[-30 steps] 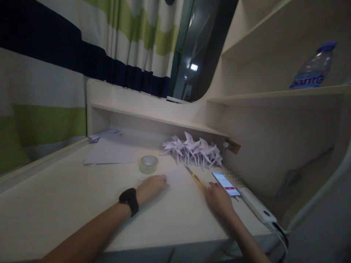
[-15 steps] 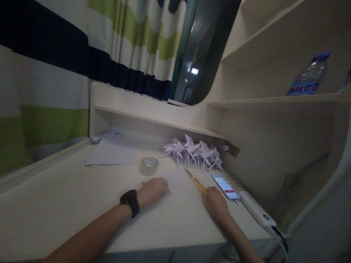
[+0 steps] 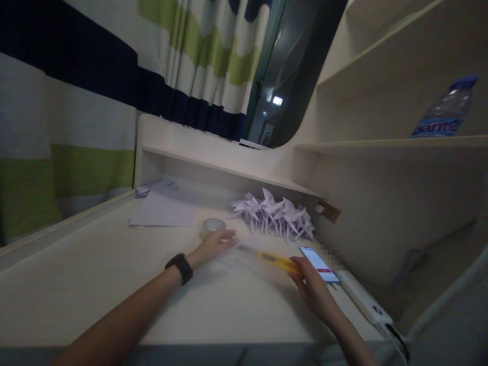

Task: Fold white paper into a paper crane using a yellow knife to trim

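— What is in your right hand?

— From my head camera: my right hand [image 3: 313,285] has its fingers closed around the handle of a yellow utility knife [image 3: 271,258], which is lifted just off the desk [image 3: 95,269], blade end pointing left. It is blurred, so I cannot make out the blade itself.

— And your left?

— My left hand [image 3: 211,246], black watch [image 3: 179,267] on the wrist, lies flat with fingers spread apart, pressing a pale sheet of paper [image 3: 244,256] onto the desk. It grips nothing.

— What lies around them?

— A roll of clear tape [image 3: 212,225] sits just behind my left hand. A heap of folded paper cranes [image 3: 274,216] lies beyond the knife. A lit phone [image 3: 319,264] rests just beside my right hand, with a white power bank [image 3: 364,303] next to it. A water bottle [image 3: 444,114] stands on the shelf.
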Tool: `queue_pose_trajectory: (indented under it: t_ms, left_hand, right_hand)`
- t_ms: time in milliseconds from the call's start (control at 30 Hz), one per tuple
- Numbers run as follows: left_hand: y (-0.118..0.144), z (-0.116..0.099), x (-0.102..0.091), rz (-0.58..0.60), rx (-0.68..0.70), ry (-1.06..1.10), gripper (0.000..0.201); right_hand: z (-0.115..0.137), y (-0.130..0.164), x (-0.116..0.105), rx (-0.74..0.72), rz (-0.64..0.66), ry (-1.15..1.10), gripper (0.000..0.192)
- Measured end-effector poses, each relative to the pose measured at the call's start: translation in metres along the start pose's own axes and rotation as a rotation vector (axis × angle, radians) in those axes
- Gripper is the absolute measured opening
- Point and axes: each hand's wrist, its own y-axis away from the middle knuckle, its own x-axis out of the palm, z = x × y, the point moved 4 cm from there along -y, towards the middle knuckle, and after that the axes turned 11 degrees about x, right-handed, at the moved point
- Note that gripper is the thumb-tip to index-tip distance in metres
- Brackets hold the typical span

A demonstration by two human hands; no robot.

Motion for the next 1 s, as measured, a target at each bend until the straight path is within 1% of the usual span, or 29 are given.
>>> queue_pose_trajectory:
  t_ms: [67, 133, 200, 267, 400, 467, 533, 567, 600, 667, 733, 767, 800, 867, 933, 1000]
  left_hand:
    - [0.002, -0.002, 0.003, 0.116, -0.011, 0.07, 0.047]
    - [0.005, -0.004, 0.006, 0.188, -0.037, 0.098, 0.044]
    - [0.006, -0.004, 0.007, 0.203, -0.049, 0.075, 0.042]
    - [0.007, -0.004, 0.008, 0.209, -0.022, 0.045, 0.038]
    - [0.007, -0.002, 0.01, 0.276, 0.027, 0.033, 0.028]
    - [0.008, -0.001, 0.009, 0.268, 0.016, 0.032, 0.025]
    - [0.007, -0.002, 0.008, 0.213, -0.002, 0.049, 0.025]
    - [0.007, -0.003, 0.007, 0.176, -0.009, 0.061, 0.026]
    - [0.007, -0.005, 0.006, 0.14, -0.016, 0.073, 0.027]
    - [0.007, -0.01, 0.007, 0.087, -0.029, 0.082, 0.028]
    - [0.008, -0.015, 0.011, 0.072, -0.028, 0.075, 0.027]
    - [0.008, -0.017, 0.014, 0.082, -0.019, 0.073, 0.026]
    - [0.009, -0.018, 0.017, 0.097, -0.011, 0.072, 0.026]
    - [0.01, -0.018, 0.024, 0.132, 0.003, 0.062, 0.027]
    - [0.011, -0.016, 0.028, 0.149, 0.008, 0.035, 0.028]
    - [0.011, -0.013, 0.03, 0.143, 0.008, 0.003, 0.027]
  right_hand:
    - [0.013, 0.0, -0.004, -0.035, 0.027, -0.027, 0.026]
    - [0.024, -0.002, -0.007, -0.058, 0.049, -0.054, 0.026]
    - [0.031, -0.004, -0.009, -0.063, 0.075, -0.082, 0.026]
    - [0.035, -0.007, -0.012, -0.06, 0.095, -0.115, 0.026]
    - [0.035, -0.015, -0.019, -0.027, 0.116, -0.19, 0.026]
    - [0.031, -0.021, -0.021, 0.037, 0.06, -0.293, 0.032]
    - [0.026, -0.027, -0.018, 0.146, -0.069, -0.53, 0.049]
    - [0.025, -0.03, -0.013, 0.198, -0.116, -0.688, 0.059]
    - [0.026, -0.033, -0.005, 0.239, -0.113, -0.825, 0.064]
    - [0.036, -0.038, 0.018, 0.281, -0.025, -1.006, 0.065]
    - [0.052, -0.043, 0.042, 0.307, 0.097, -1.109, 0.068]
    - [0.059, -0.045, 0.052, 0.318, 0.147, -1.135, 0.069]
    - [0.066, -0.046, 0.061, 0.318, 0.19, -1.139, 0.065]
    - [0.076, -0.049, 0.072, 0.314, 0.257, -1.077, 0.045]
    - [0.077, -0.051, 0.078, 0.334, 0.284, -1.019, 0.037]
    - [0.073, -0.052, 0.081, 0.37, 0.282, -1.017, 0.036]
